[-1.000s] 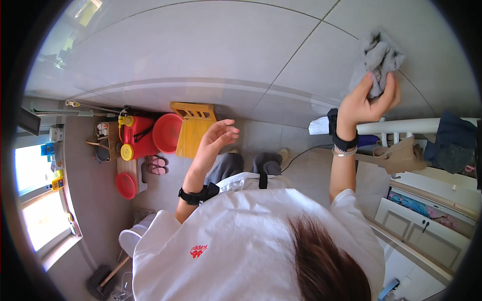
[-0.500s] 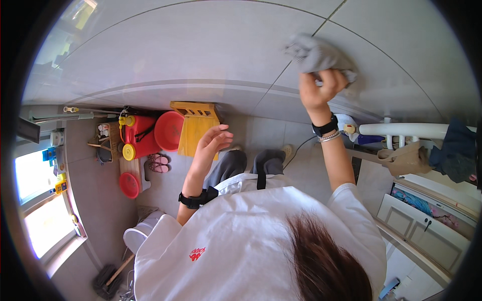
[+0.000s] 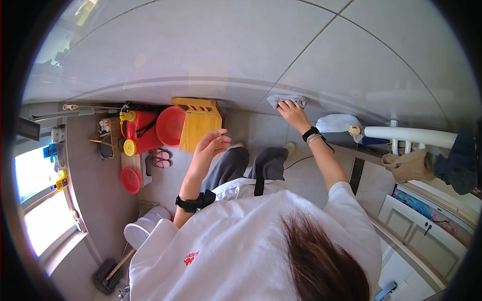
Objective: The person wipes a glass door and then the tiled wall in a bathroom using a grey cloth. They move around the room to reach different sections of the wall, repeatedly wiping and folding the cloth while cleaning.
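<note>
A grey cloth (image 3: 287,99) lies bunched against the lower part of the tiled wall (image 3: 211,45). My right hand (image 3: 294,114) presses on it, fingers curled over its near edge. In front of my body, my left hand (image 3: 211,144) hangs in the air with fingers loosely bent and apart, holding nothing. Nearest to it is a yellow wooden chair (image 3: 202,131) that stands against the wall.
Left of the chair are a red basin (image 3: 169,126), a red tank with yellow caps (image 3: 143,131) and pink slippers (image 3: 160,158). A white bucket (image 3: 145,226) stands lower left. On the right, a white rail (image 3: 411,135) carries a beige bag (image 3: 409,164) and dark cloth (image 3: 454,163).
My right hand has brought the grey cloth down the wall and a little to the left, from high on the tiles to near their base. My left hand has barely moved.
</note>
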Action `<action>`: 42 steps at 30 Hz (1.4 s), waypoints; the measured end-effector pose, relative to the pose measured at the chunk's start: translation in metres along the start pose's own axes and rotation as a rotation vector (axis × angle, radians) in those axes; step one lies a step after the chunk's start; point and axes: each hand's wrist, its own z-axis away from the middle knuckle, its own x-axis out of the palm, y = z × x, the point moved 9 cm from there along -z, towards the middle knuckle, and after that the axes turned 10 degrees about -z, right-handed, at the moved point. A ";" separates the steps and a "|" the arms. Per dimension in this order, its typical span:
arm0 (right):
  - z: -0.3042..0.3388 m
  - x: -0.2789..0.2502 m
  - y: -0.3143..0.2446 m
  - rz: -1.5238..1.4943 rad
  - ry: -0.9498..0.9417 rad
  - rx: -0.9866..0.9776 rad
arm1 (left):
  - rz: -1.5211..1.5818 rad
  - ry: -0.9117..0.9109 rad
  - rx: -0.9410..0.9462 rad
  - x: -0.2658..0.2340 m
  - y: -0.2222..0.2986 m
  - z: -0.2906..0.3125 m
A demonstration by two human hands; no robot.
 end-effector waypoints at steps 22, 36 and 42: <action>-0.091 -0.334 0.017 0.022 1.210 0.274 | -0.014 -0.049 0.055 0.011 0.008 0.000; -0.082 -0.067 -0.031 0.024 0.236 -0.086 | 0.046 0.133 0.035 -0.032 -0.011 0.017; 0.006 0.039 0.007 -0.195 -0.165 0.226 | 0.047 0.108 0.039 -0.026 -0.018 0.022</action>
